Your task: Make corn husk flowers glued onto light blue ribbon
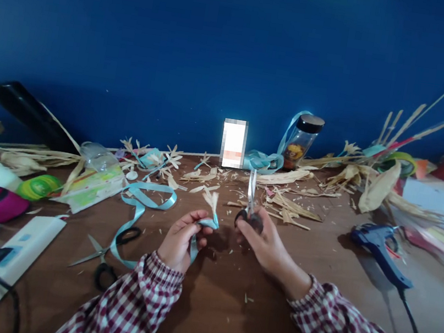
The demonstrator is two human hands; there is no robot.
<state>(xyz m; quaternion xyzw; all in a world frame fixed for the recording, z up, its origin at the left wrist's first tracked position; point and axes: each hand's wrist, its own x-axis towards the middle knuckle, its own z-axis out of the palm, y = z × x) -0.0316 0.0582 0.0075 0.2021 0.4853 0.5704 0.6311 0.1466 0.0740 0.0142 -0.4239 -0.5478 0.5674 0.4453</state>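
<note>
My left hand [184, 239] pinches a small corn-husk flower [211, 201] whose stem is wrapped in light blue ribbon. From those fingers the ribbon [133, 220] trails down past the wrist and loops away over the table to the left. My right hand [264, 237] grips a pair of small scissors [251, 190] by its dark handles, blades pointing up and away from me. The scissors are apart from the flower, a short way to its right. A second pair of scissors [103, 253] lies with blades spread beside my left sleeve.
A blue glue gun [380, 248] lies at right, its cord running toward me. A white power strip [38, 239] with black plugs is at lower left. Husk scraps [287, 176], finished-looking husk flowers [171, 156] and a lidded glass jar [303, 140] line the blue wall.
</note>
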